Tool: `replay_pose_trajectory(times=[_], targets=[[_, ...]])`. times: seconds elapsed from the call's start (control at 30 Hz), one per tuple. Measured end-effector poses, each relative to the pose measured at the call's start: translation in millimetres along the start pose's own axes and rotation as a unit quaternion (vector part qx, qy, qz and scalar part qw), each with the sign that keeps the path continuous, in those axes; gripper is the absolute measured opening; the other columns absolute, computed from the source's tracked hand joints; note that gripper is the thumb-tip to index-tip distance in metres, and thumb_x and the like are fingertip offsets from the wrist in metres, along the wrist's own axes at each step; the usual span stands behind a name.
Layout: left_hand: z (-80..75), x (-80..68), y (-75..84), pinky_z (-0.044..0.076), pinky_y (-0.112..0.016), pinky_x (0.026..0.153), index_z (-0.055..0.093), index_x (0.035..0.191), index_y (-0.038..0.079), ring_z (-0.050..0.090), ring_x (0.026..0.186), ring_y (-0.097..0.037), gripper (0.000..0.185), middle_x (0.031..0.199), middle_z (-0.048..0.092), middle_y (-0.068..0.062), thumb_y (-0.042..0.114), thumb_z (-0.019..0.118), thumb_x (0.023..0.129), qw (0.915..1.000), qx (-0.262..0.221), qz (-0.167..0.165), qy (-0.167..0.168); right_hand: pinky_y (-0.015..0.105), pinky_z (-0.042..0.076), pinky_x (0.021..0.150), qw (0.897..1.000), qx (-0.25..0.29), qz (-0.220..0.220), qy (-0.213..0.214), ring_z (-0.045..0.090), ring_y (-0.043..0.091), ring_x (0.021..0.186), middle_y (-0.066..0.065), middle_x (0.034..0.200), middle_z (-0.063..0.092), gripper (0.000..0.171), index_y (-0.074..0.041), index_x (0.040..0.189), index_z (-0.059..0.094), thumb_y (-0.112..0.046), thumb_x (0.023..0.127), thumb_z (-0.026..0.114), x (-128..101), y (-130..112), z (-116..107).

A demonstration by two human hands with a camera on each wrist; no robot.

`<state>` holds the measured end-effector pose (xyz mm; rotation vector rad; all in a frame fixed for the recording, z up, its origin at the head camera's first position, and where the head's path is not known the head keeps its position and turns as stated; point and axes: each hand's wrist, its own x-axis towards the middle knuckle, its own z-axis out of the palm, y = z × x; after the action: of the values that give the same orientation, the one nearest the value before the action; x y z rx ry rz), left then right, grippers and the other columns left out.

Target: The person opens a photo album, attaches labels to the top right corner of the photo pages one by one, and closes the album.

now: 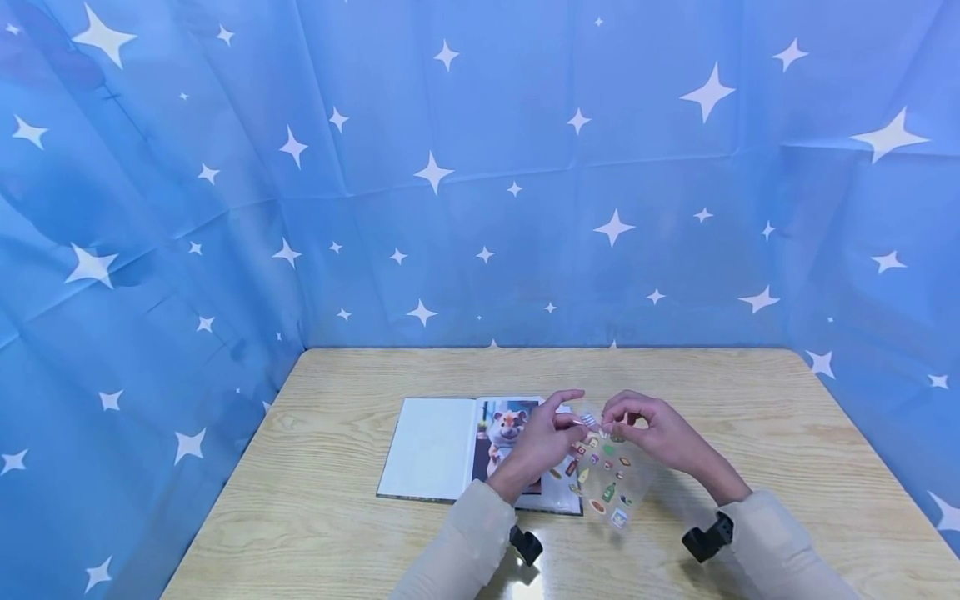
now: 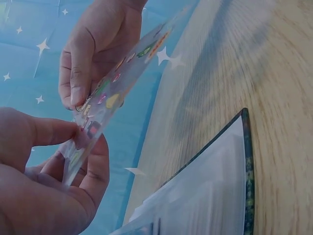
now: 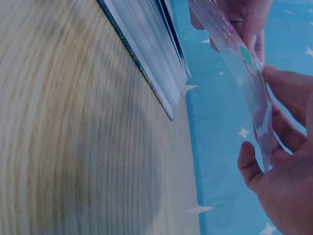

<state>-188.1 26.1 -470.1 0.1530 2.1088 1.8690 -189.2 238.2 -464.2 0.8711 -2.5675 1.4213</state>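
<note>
A clear sheet of small food and drink stickers [image 1: 609,490] is held up over the table, partly in front of the right page of an open album [image 1: 435,442]. My left hand [image 1: 540,440] pinches the sheet near its upper left, thumb on the sticker side and fingers behind, as the left wrist view shows. My right hand [image 1: 660,429] pinches at the upper right part of the sheet, its thumb [image 3: 283,81] against the sticker face and other fingers behind. Whether a single sticker is lifted there cannot be told.
On the album's right page is a picture of a hamster-like animal [image 1: 504,429], partly covered by the left forearm. The wooden table [image 1: 315,467] ends at a blue starry curtain [image 1: 525,208]. A black wrist camera [image 1: 707,540] sits on the right sleeve.
</note>
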Motion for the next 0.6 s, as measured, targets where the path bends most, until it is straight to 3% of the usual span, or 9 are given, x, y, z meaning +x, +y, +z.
replay_pose_trajectory(times=[0.33, 0.6], targets=[[1.0, 3.2, -2.7, 0.056, -0.032, 0.066, 0.055, 0.138, 0.029, 0.067, 0.074, -0.015, 0.051, 0.09, 0.073, 0.005, 0.006, 0.065, 0.093, 0.9998, 0.015, 0.0, 0.016, 0.029, 0.047, 0.07, 1.0, 0.025, 0.007, 0.01, 0.056, 0.009, 0.092, 0.013, 0.106, 0.064, 0.014, -0.013, 0.094, 0.071, -0.003, 0.096, 0.062, -3.2, 2.5, -6.9], [6.2, 1.6, -2.7, 0.056, -0.033, 0.069, 0.055, 0.137, 0.031, 0.068, 0.076, -0.017, 0.051, 0.088, 0.072, 0.009, 0.008, 0.065, 0.092, 0.9996, 0.023, -0.012, 0.012, 0.029, 0.047, 0.07, 0.999, 0.033, 0.001, 0.008, 0.057, 0.011, 0.087, 0.005, 0.102, 0.065, 0.012, -0.012, 0.094, 0.07, -0.003, 0.096, 0.063, -2.3, 3.1, -7.3]])
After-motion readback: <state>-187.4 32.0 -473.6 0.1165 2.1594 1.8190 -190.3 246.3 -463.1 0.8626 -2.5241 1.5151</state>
